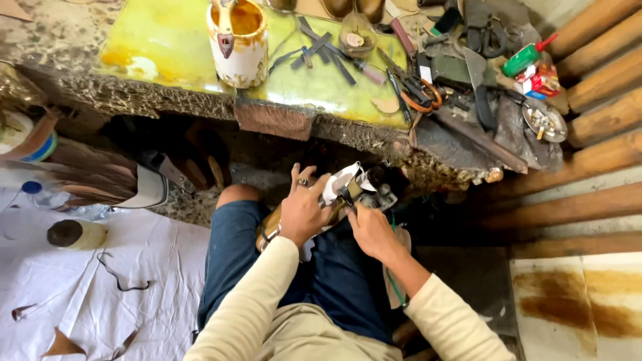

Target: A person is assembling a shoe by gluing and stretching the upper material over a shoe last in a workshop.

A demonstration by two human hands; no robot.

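Tan leather shoe (334,200) with a white lining rests on the person's lap, its long axis running from lower left to upper right, the opening apparently toward the workbench (174,47). The left hand (302,208) grips the shoe's body, fingers curled over it. The right hand (370,229) is closed, pinching a small dark tool (348,199) against the shoe; its type is unclear. A stained glue pot (238,47) stands on the bench above.
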